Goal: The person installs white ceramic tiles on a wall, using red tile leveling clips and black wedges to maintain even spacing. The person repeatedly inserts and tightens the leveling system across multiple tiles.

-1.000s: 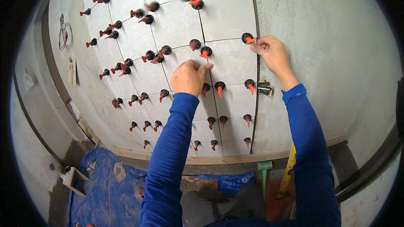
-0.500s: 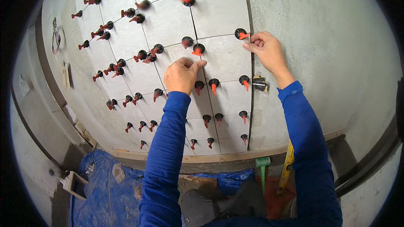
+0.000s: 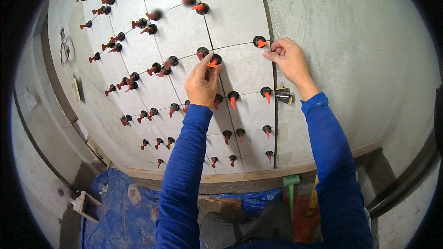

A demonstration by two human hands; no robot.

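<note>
My left hand [image 3: 201, 84] has its thumb and forefinger around the orange handle of a black tile leveling clip [image 3: 215, 60], which sits in the joint between two large pale grey tiles. My right hand [image 3: 290, 61] is at the outer tile edge, thumb and curled forefinger a little apart with nothing seen between them. Just left of its fingertips is another tile leveling clip [image 3: 260, 42] with an orange handle. Above, a similar orange-handled clip [image 3: 201, 8] stands in the joint. The upper right tile [image 3: 237, 18] has its right edge against bare wall.
Several rows of dark red clips stick out from the tiles at left. A dark shim stack [image 3: 283, 95] sits beside the tile edge. Below are a green mallet [image 3: 291, 181], a yellow level [image 3: 313, 198] and a blue tarp [image 3: 124, 216]. Bare grey wall [image 3: 360, 64] lies to the right.
My left hand has moved up from below the middle clip, and its fingers now close on the orange handle. The right-hand clip's handle has turned slightly; my right hand stays beside it.
</note>
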